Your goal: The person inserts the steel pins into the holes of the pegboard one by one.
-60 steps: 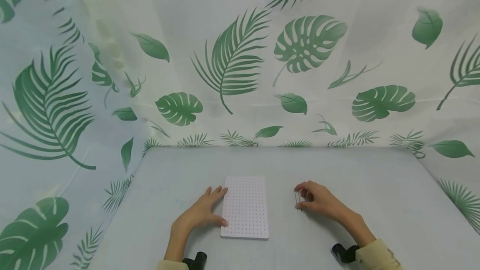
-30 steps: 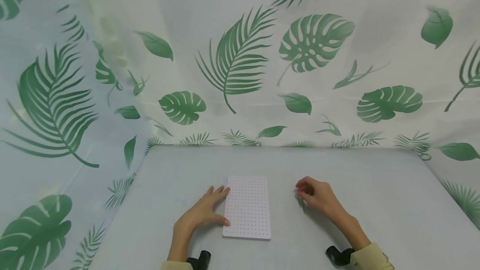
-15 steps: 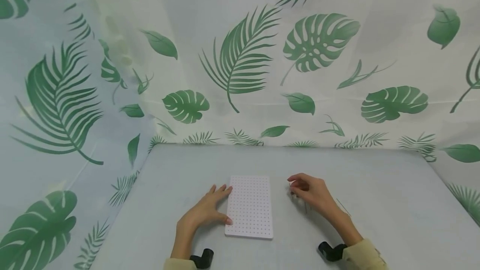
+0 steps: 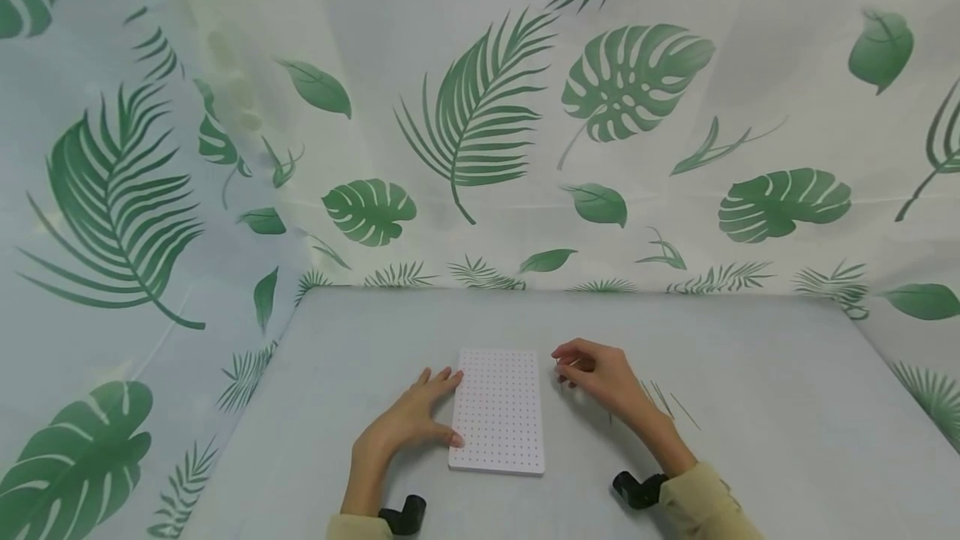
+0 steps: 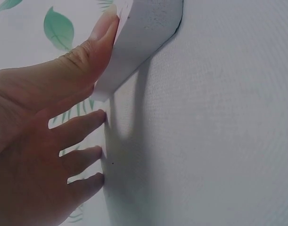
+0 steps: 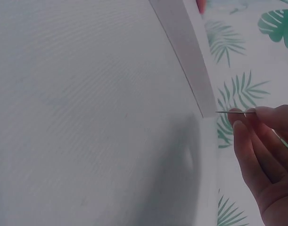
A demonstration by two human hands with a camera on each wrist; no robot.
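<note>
A white board point(image 4: 498, 411) with rows of small holes lies flat on the table. At its left edge rests my left hand point(image 4: 405, 423), fingers spread and thumb on the near-left corner. In the left wrist view that thumb touches the top edge of the board point(image 5: 139, 40). My right hand point(image 4: 603, 377) hovers just right of the board's far-right corner. Between thumb and fingertips it pinches a thin, pointed needle-like pin point(image 6: 225, 112), pointing toward the board point(image 6: 184, 44) in the right wrist view. More thin pins point(image 4: 685, 411) lie beside the right forearm.
A pale cloth-covered table point(image 4: 360, 323) spreads around the board. Behind it and to the left hangs a white curtain point(image 4: 517, 232) printed with green leaves. Black wrist cameras point(image 4: 637, 490) are strapped at both cuffs.
My right hand has moved left from over the pins toward the board, pinching one pin. The pins left on the table now show beside the forearm. My left hand keeps its place on the board.
</note>
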